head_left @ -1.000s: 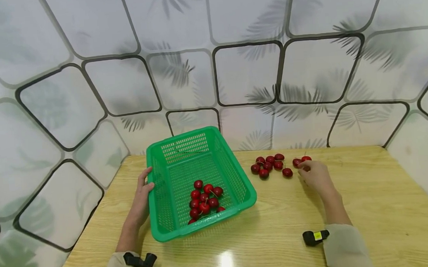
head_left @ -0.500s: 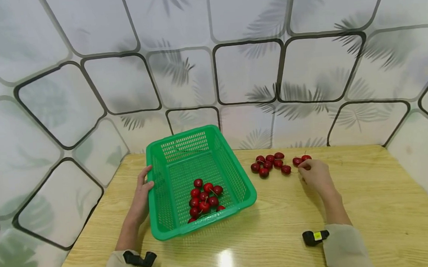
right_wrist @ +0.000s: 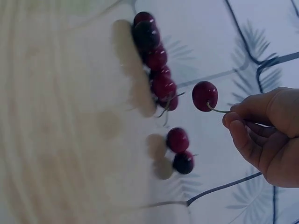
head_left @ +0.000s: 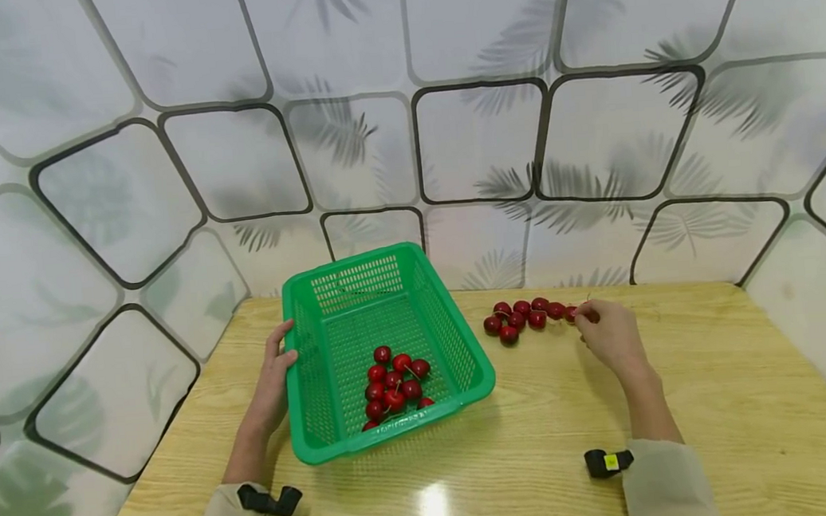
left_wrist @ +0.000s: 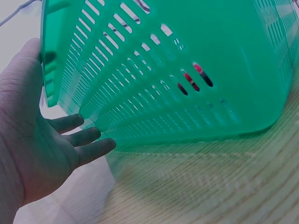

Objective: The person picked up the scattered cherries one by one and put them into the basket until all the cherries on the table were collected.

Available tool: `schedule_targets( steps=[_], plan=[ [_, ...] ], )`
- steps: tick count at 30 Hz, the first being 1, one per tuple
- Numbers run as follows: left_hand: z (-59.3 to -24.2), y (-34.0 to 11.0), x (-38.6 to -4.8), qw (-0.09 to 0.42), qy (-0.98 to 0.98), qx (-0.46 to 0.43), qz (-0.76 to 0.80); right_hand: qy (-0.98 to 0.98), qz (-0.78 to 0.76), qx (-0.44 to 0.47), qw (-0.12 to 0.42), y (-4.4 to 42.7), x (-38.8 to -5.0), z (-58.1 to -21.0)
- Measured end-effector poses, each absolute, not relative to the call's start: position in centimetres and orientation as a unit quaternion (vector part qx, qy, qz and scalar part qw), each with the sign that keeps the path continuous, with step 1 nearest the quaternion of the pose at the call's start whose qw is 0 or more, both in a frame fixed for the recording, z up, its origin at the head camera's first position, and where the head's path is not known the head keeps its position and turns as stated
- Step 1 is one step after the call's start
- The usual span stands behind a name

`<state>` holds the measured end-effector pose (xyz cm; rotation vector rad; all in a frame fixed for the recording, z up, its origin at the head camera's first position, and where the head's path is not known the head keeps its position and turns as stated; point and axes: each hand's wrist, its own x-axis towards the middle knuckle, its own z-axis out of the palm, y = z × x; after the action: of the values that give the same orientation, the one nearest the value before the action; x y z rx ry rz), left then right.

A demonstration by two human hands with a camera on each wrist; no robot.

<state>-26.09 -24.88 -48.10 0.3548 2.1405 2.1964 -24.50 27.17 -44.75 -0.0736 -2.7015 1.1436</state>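
Note:
My right hand (head_left: 613,336) pinches the thin stem of a dark red cherry (right_wrist: 204,96) between thumb and fingertips. In the right wrist view that cherry hangs above the wooden table, apart from the others. Two loose cherries (right_wrist: 180,150) lie beyond it, partly hidden behind the hand in the head view. A cluster of several cherries (head_left: 516,320) sits to the left. My left hand (head_left: 272,380) rests against the left side of a green plastic basket (head_left: 452,307), fingers extended along its slotted wall. Several red cherries (head_left: 394,381) lie inside, towards its near end.
The light wood table (head_left: 534,449) carries the basket and the loose cherries. A patterned cloth or sheet (head_left: 480,141) rises behind the table and along its sides. Black straps with small devices (head_left: 270,501) sit at both wrists.
The cherry at the right fingertips has come off the table by its stem and moved up, beside the cluster's right end. The left hand and the basket have stayed put.

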Motion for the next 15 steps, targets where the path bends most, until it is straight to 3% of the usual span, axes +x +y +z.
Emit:
schedule_targets(
  steps=[15],
  plan=[
    [-48.1, -24.9, -26.1, 0.028, 0.693, 0.115, 0.711, -0.9, 0.375, 0.031, 0.22, 23.7, -22.2, -40.1]
  ],
)
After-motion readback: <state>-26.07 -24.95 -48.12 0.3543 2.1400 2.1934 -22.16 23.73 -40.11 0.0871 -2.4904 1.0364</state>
